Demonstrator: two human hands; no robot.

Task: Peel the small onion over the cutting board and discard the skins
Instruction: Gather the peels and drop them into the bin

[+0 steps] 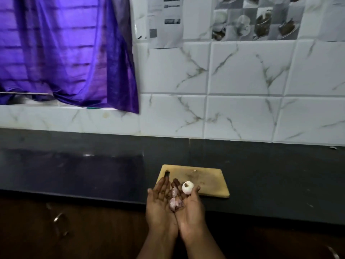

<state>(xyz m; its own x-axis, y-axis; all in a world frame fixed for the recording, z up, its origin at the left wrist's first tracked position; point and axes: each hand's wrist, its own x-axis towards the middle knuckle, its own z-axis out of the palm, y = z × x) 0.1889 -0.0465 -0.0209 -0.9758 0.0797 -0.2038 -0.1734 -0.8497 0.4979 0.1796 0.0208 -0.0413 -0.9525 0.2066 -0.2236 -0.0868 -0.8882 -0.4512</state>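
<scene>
Holding both hands palm up, side by side and touching along their inner edges, at the near edge of the dark desk (74,171)

Lying flat and open: left hand (160,198), fingers (164,184) stretched toward the board (207,179), gripping nothing

Pinching the peeled white onion (187,187) at the tips of the right hand (190,206), with the right fingers curled around it from below and the thumb pressing its right side; brownish root end facing the camera

Resting in the hollow where the two palms meet: pinkish skins (175,201), one bunched lump near the heels of the hands and a smaller strip just beyond it, nearer the onion

Hovering over the near left corner of the board, onion raised above the wood, not touching it

Lying flat on the desk just beyond the hands: pale wooden board with a handle slot at its far left corner, a dark smudge across its middle and a tiny pale scrap near its far edge

Hanging at upper left over the window: purple curtain (61,53), reaching down to the sill

Covering the wall behind the desk: white marbled tiles (242,71), with a row of picture tiles and a printed sheet (166,19) higher up
</scene>
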